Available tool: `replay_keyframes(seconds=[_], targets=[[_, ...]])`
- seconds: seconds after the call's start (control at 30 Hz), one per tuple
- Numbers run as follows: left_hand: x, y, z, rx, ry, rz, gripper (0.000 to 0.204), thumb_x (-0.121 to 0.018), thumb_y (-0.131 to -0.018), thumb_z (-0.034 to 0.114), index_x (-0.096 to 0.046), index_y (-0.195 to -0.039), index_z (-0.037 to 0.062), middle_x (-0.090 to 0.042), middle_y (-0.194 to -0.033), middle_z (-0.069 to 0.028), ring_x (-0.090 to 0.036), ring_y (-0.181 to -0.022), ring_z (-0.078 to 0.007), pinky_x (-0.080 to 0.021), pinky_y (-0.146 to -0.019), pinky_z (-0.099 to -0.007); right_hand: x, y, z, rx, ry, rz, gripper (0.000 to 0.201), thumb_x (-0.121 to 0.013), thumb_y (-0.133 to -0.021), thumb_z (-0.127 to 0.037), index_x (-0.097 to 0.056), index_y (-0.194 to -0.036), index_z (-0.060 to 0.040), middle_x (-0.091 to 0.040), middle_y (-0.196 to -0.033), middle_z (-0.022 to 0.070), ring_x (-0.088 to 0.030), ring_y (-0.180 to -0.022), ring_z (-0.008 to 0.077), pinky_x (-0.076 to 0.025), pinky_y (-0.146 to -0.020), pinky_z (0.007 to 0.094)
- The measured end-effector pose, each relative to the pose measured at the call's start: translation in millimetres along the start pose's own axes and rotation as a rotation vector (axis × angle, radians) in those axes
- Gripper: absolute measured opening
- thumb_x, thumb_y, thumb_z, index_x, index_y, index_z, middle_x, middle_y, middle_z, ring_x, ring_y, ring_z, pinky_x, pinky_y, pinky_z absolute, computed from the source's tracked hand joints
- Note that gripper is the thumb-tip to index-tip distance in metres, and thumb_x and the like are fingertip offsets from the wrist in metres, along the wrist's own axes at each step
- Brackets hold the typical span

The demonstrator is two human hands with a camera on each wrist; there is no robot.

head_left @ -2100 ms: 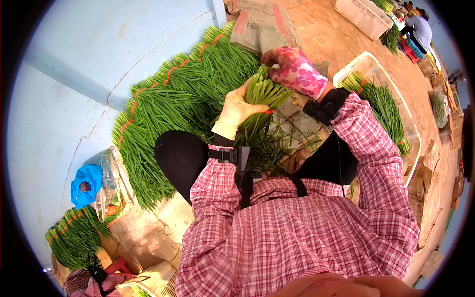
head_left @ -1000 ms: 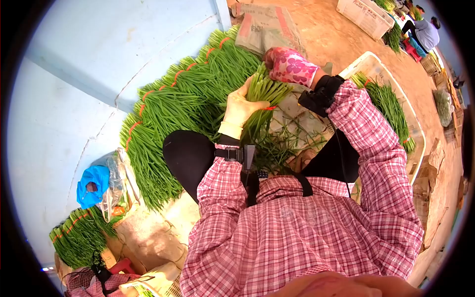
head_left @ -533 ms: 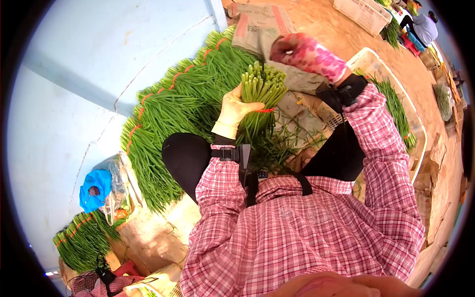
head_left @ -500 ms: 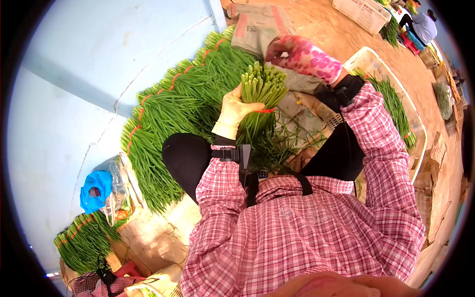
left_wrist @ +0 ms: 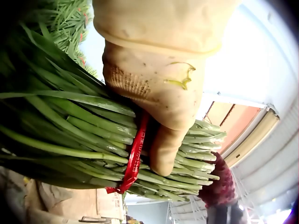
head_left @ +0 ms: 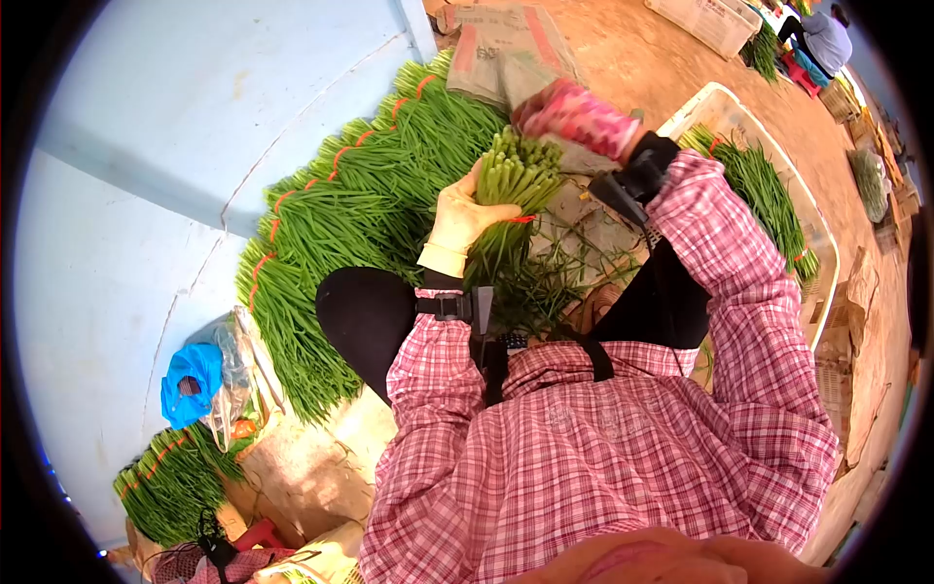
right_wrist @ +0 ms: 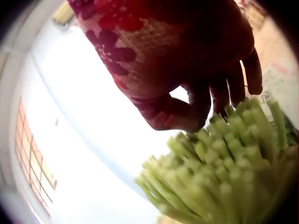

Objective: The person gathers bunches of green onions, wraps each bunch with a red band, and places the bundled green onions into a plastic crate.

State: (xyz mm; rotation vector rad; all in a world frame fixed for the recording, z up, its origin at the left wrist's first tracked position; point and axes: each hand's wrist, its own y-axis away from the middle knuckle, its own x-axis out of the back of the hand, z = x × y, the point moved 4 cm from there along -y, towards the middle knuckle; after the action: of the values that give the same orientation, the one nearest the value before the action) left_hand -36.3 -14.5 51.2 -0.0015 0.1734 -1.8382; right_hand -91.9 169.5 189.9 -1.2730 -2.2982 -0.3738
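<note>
My left hand (head_left: 465, 220), in a cream glove, grips a thick bunch of garlic chives (head_left: 522, 175), its pale cut ends pointing up and away. A red tie (left_wrist: 135, 156) circles the bunch just below the thumb, as the left wrist view shows. My right hand (head_left: 576, 119), in a pink flowered glove, is beyond the cut ends and blurred in the head view. In the right wrist view its thumb and forefinger tips meet right at the stalk ends (right_wrist: 224, 158), and the other fingers bend down over them. Nothing shows between those fingertips.
Many tied bunches (head_left: 341, 214) stand in a curved row along the pale blue wall (head_left: 146, 117). A white crate (head_left: 827, 282) with tied chives is at the right. Sacks (head_left: 516, 49) lie ahead; a blue bag (head_left: 190, 384) sits left. Another person (head_left: 825, 44) sits far off.
My right hand drew away from the cut ends to the upper right, then came back left toward them. My left hand keeps its grip, the bunch having tipped slightly more upright.
</note>
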Motion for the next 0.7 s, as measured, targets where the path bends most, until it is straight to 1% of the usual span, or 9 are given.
replay_keyframes(seconds=[0.07,0.17,0.27,0.3,0.4,0.43,0.53,0.57,0.7], targets=[[2.6,0.2,-1.7,-0.004,0.127,-0.008,0.072,-0.08,-0.068,-0.013,-0.054,-0.135,-0.0035,-0.067,-0.121,-0.0084,-0.065,-0.105,-0.015,-0.052,-0.096,-0.0328,23.5,13.7,-8.5,0.229,-0.258,0.069,0.023,-0.07,-0.085,-0.012,-0.073,-0.102,0.0039,-0.073,-0.102,0.0112,-0.067,-0.092,0.0177,-0.053,-0.086,0.0315],[4.5,1.4,1.1,-0.008,0.202,-0.014,0.072,-0.079,-0.068,-0.015,-0.055,-0.134,-0.0034,-0.067,-0.121,-0.0089,-0.065,-0.105,-0.0157,-0.053,-0.095,-0.0336,28.5,26.8,-18.4,0.015,-0.152,-0.132,0.024,-0.069,-0.088,-0.012,-0.07,-0.107,0.0032,-0.07,-0.114,0.0116,-0.064,-0.103,0.0173,-0.051,-0.091,0.0323],[-0.2,0.9,1.0,0.006,0.206,-0.029,0.072,-0.079,-0.067,-0.015,-0.055,-0.134,-0.0034,-0.067,-0.121,-0.0095,-0.065,-0.105,-0.0163,-0.054,-0.095,-0.0344,8.5,17.1,-17.5,0.158,0.071,-0.014,0.027,-0.068,-0.09,-0.012,-0.067,-0.114,-0.0005,-0.067,-0.119,0.01,-0.061,-0.111,0.019,-0.05,-0.093,0.0327],[-1.2,-0.7,1.2,0.005,0.209,-0.026,0.072,-0.079,-0.067,-0.016,-0.055,-0.134,-0.0034,-0.067,-0.121,-0.0097,-0.065,-0.105,-0.0165,-0.054,-0.095,-0.0346,1.2,12.5,-15.8,0.351,0.314,0.084,0.024,-0.067,-0.088,-0.015,-0.069,-0.111,-0.0066,-0.071,-0.101,0.0103,-0.066,-0.1,0.0239,-0.052,-0.089,0.0376],[-6.3,-0.4,11.5,0.007,0.182,-0.036,0.072,-0.079,-0.067,-0.016,-0.056,-0.133,-0.0034,-0.068,-0.12,-0.0096,-0.065,-0.104,-0.0167,-0.054,-0.095,-0.0347,-13.2,2.0,-14.3,0.364,0.506,0.122,0.02,-0.067,-0.087,-0.016,-0.07,-0.104,-0.0058,-0.07,-0.098,0.0102,-0.066,-0.096,0.0266,-0.052,-0.088,0.039],[-7.0,-0.7,12.7,0.003,0.151,-0.027,0.071,-0.079,-0.067,-0.016,-0.056,-0.133,-0.0033,-0.068,-0.119,-0.0093,-0.066,-0.103,-0.0168,-0.054,-0.094,-0.0349,-14.0,1.5,-20.2,0.466,0.63,0.167,0.019,-0.069,-0.084,-0.017,-0.069,-0.099,-0.0052,-0.069,-0.093,0.0114,-0.067,-0.09,0.0246,-0.052,-0.082,0.0389],[-5.2,0.5,10.2,0.002,0.174,-0.035,0.071,-0.079,-0.068,-0.016,-0.056,-0.134,-0.0031,-0.068,-0.119,-0.009,-0.065,-0.104,-0.0169,-0.054,-0.095,-0.0355,7.4,-2.3,-16.2,0.162,0.147,0.29,0.021,-0.07,-0.083,-0.017,-0.07,-0.1,-0.0053,-0.07,-0.091,0.0099,-0.067,-0.085,0.0223,-0.053,-0.078,0.0378],[-3.6,0.5,8.1,0.002,0.167,-0.032,0.072,-0.079,-0.067,-0.015,-0.055,-0.134,-0.0031,-0.068,-0.119,-0.0089,-0.065,-0.104,-0.0162,-0.054,-0.095,-0.035,14.3,-4.5,-14.9,0.186,0.155,0.265,0.029,-0.072,-0.082,-0.019,-0.07,-0.106,-0.0034,-0.072,-0.094,0.0108,-0.068,-0.085,0.0211,-0.053,-0.077,0.0365],[-0.6,-0.5,9.3,-0.018,0.076,0.0,0.076,-0.082,-0.066,-0.011,-0.053,-0.136,-0.0035,-0.068,-0.12,-0.0082,-0.063,-0.105,-0.013,-0.053,-0.095,-0.0317,-4.4,-6.2,1.4,0.069,0.336,-0.158,0.036,-0.07,-0.086,-0.019,-0.065,-0.113,0.0041,-0.065,-0.121,0.0189,-0.061,-0.114,0.0274,-0.048,-0.096,0.038]])
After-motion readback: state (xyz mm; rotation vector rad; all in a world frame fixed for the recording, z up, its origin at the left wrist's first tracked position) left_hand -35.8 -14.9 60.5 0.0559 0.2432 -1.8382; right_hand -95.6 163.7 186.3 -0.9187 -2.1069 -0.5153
